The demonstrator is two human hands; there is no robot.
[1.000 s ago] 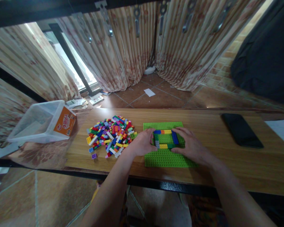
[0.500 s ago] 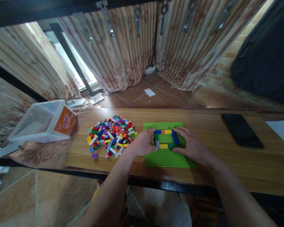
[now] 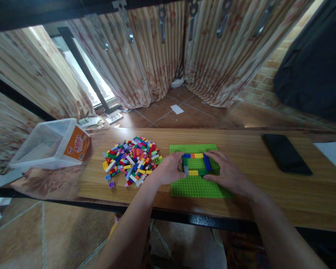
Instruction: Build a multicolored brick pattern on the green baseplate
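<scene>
A rectangular frame of toy building bricks (image 3: 193,172) lies on the green studded baseplate (image 3: 197,189). Yellow, orange, blue, green and grey bricks make up its sides, and green studs show through its middle. My left hand (image 3: 168,169) grips the frame's left end, thumb at the near corner and fingers at the far one. At the right end, beside a long blue brick (image 3: 207,163), my right hand (image 3: 227,172) holds the frame between thumb and fingers. Some fingertips are hidden behind the bricks.
A heap of loose mixed bricks (image 3: 134,158) lies left of the baseplate on the wooden table (image 3: 249,157). Further left is a clear plastic bin (image 3: 49,145) with an orange label. A black phone (image 3: 287,154) and white paper (image 3: 332,155) lie to the right.
</scene>
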